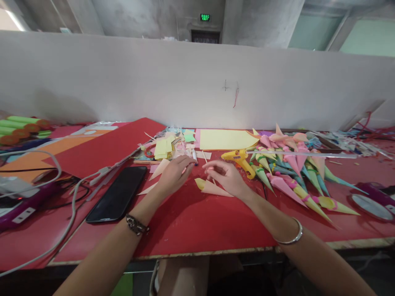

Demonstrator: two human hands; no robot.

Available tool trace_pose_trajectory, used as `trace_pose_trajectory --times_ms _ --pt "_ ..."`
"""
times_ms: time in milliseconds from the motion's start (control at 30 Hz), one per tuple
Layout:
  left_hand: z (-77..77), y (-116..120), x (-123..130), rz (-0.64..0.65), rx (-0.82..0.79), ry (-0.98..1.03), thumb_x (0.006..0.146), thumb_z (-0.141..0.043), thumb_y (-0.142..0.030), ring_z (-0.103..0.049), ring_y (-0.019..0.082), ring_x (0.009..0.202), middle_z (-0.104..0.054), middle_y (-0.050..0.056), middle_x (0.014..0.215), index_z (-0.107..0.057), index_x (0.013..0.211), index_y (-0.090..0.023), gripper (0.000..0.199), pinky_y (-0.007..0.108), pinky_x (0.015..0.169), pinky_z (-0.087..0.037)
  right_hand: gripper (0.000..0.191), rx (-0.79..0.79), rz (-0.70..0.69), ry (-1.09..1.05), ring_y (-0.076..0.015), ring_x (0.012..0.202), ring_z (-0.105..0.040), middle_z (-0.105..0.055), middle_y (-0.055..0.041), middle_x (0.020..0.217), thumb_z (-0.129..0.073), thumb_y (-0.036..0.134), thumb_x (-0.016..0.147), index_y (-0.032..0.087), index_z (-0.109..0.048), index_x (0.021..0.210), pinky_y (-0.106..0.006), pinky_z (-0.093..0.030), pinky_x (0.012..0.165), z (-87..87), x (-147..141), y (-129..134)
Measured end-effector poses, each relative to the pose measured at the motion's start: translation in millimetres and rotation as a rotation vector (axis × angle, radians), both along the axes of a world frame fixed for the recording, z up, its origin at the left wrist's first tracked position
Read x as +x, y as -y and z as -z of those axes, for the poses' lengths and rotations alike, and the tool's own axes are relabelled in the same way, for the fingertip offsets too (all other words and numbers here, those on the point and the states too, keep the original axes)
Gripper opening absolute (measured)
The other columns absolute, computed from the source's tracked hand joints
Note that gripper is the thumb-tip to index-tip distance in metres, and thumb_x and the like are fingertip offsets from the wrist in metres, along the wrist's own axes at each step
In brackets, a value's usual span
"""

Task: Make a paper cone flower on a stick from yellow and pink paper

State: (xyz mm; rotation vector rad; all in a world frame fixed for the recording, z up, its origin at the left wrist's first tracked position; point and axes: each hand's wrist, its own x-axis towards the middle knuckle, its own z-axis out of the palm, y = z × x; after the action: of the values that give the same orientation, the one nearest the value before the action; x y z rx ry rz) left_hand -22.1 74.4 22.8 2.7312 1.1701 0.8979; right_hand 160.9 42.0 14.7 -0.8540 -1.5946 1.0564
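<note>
My right hand (pixel 224 176) is closed in a pinch on a thin pale stick (pixel 205 157), which points up and to the left. Just beneath that hand, a pale peach paper cone (pixel 216 189) and a small yellow paper piece (pixel 200 183) lie on the red table (pixel 179 222). My left hand (pixel 177 172) hovers near the scrap pile, its fingers together and pointing right; what they hold, if anything, is too small to name. Peach paper pieces (pixel 159 168) lie beside and partly behind it. A yellow glue gun (pixel 241 160) rests to the right of my right hand.
A black phone (pixel 117 195) lies left of my left forearm. Many colored paper cones (pixel 286 189) are heaped at right. Yellow sheets (pixel 226 139) and a red sheet (pixel 108 144) lie toward the white partition (pixel 185 82). A white cable (pixel 72 209) crosses the left side.
</note>
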Motion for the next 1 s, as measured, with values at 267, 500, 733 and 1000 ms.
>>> trace_pose_trajectory --times_ms 267,500,733,1000 --pt "0.7 -1.4 -0.4 0.013 0.017 0.007 0.087 -0.03 -0.024 -0.052 0.018 0.083 -0.06 0.006 0.087 -0.056 0.091 -0.016 0.028 0.03 0.075 -0.04 0.023 -0.069 -0.124 0.007 -0.0099 0.052 -0.055 -0.058 -0.0006 0.061 -0.049 0.037 0.079 0.016 -0.06 0.075 -0.025 -0.045 0.053 1.9 -1.2 2.3" --pt "1.1 -0.7 -0.4 0.005 0.026 0.001 0.087 -0.032 -0.026 -0.052 0.018 0.084 -0.059 0.006 0.086 -0.055 0.092 -0.017 0.025 0.029 0.074 -0.04 0.018 0.067 0.007 0.015 -0.0114 0.076 -0.056 -0.059 -0.0022 0.087 -0.048 0.029 0.079 0.021 -0.06 0.09 -0.026 -0.045 0.071 -1.1 -0.7 0.4" --pt "1.9 -2.0 -1.1 0.011 0.036 0.005 0.086 -0.036 -0.025 -0.052 0.017 0.08 -0.059 0.005 0.083 -0.056 0.09 -0.017 0.022 0.028 0.071 -0.04 0.016 0.057 -0.012 -0.004 -0.0073 0.052 -0.048 -0.052 0.0031 0.06 -0.052 0.032 0.077 0.018 -0.056 0.071 -0.021 -0.041 0.052 -1.1 0.2 0.4" --pt "1.6 -1.8 -0.6 0.011 0.051 0.004 0.085 -0.037 -0.023 -0.052 0.016 0.077 -0.059 0.005 0.08 -0.057 0.089 -0.016 0.021 0.027 0.07 -0.04 0.02 -0.072 -0.099 -0.212 -0.0094 0.059 -0.057 -0.058 0.0006 0.067 -0.046 0.035 0.081 0.019 -0.058 0.079 -0.026 -0.048 0.061 -1.7 -0.9 -1.6"
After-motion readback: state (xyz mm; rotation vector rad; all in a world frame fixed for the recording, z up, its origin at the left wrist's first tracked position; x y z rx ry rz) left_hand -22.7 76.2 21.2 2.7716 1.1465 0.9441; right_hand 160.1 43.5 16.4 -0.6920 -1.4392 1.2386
